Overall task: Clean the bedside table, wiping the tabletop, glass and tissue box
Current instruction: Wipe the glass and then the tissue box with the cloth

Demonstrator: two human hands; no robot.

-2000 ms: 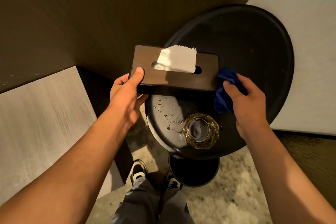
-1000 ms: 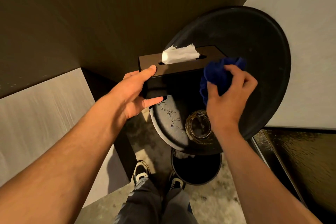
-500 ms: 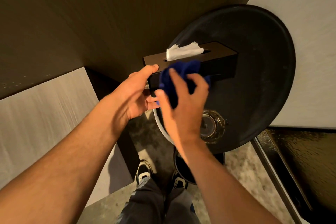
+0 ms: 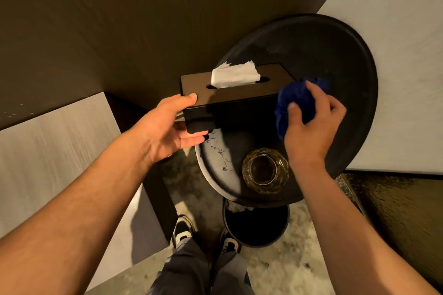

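Observation:
A dark brown tissue box (image 4: 237, 100) with a white tissue (image 4: 233, 74) sticking out of its slot is held lifted above the round black bedside table (image 4: 345, 60). My left hand (image 4: 167, 127) grips the box's left end, thumb on top and fingers underneath. My right hand (image 4: 311, 124) holds a bunched blue cloth (image 4: 294, 100) pressed against the box's right end. A faceted amber glass (image 4: 265, 170) stands upright on the tabletop near its front edge, below the box. Pale smears show on the tabletop left of the glass.
A dark wood wall panel rises behind the table. A pale bed surface (image 4: 60, 151) lies to the left and a light wall to the right. The table's round black base (image 4: 256, 225) stands on a mottled floor beside my shoes (image 4: 183, 227).
My right hand has swept the blue cloth from the box's front left side across to its right end. My left hand keeps its grip on the box, which sits slightly lower and flatter.

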